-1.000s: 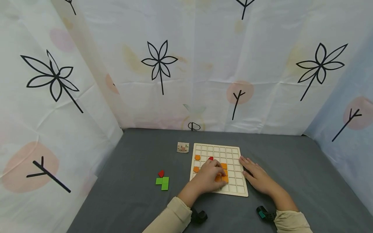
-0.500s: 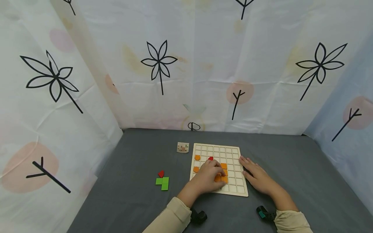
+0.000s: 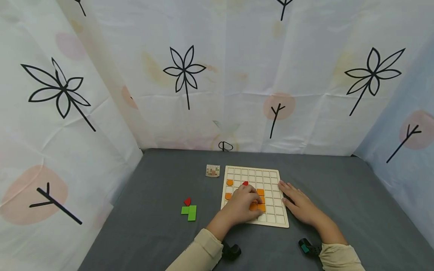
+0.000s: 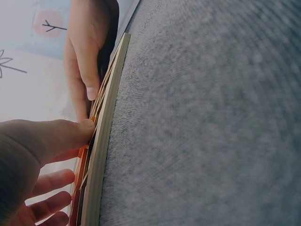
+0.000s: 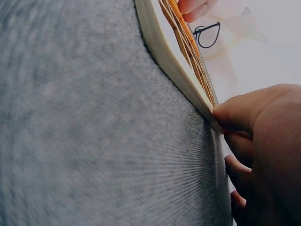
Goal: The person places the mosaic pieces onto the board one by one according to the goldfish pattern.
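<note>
A pale wooden board (image 3: 272,209) with a square grid lies on the grey tabletop. My left hand (image 3: 239,206) reaches over it, thumb and forefinger about an orange square tile (image 3: 261,208) among other orange squares. In the left wrist view the left thumb (image 4: 66,135) meets the tiles at the board's edge, while the other fingers hang loosely curved. My right hand (image 3: 301,205) rests at the board's right edge with fingers extended. Its thumb (image 5: 235,113) touches the board's corner in the right wrist view. The left hand hides part of the grid.
Orange round tiles (image 3: 229,182) and a red piece (image 3: 245,183) sit on the board. Left of it lie a green piece (image 3: 191,213) and a red piece (image 3: 187,202). A small patterned card (image 3: 213,171) is near the board's far left corner. Printed cloth (image 3: 237,75) walls the table.
Both hands hold nearly the same place throughout. The head view shifts very slightly; the board and pieces stay put.
</note>
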Demonstrator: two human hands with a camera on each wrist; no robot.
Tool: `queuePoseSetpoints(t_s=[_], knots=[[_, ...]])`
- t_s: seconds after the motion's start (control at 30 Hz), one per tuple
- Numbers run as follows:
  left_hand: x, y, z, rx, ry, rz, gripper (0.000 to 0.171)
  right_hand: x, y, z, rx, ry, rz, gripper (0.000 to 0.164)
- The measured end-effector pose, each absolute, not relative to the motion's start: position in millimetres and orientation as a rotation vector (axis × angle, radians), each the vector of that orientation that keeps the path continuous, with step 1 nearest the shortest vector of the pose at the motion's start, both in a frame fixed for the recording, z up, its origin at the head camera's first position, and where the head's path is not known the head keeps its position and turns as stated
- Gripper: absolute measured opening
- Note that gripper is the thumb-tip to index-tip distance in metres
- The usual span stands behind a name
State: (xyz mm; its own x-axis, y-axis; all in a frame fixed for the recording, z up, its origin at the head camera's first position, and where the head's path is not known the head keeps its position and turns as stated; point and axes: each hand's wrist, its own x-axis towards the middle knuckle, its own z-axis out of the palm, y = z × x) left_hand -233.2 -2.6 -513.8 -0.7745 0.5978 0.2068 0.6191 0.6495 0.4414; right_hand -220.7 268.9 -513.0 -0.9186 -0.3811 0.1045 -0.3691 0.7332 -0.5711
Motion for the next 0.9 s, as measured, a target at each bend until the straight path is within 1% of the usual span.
queuePoseSetpoints(t_s=[0.23,0.53,0.9], knots=[[-232.3,-2.2,-513.1,-1.029,-2.813,-0.754,0.021,-221.0,269.6,-513.1,-0.646,2.904,-0.957,0.056],[-234.4,-4.9,-512.7,-1.045,-2.786,-0.83,0.012,-220.9,268.9,-512.0,-0.642,2.904,-0.943,0.056],[-234.8,-4.4,-515.2,-1.048,-2.775,-0.819,0.011,-221.8,269.4,-513.6,-0.64,2.909,-0.936,0.056]])
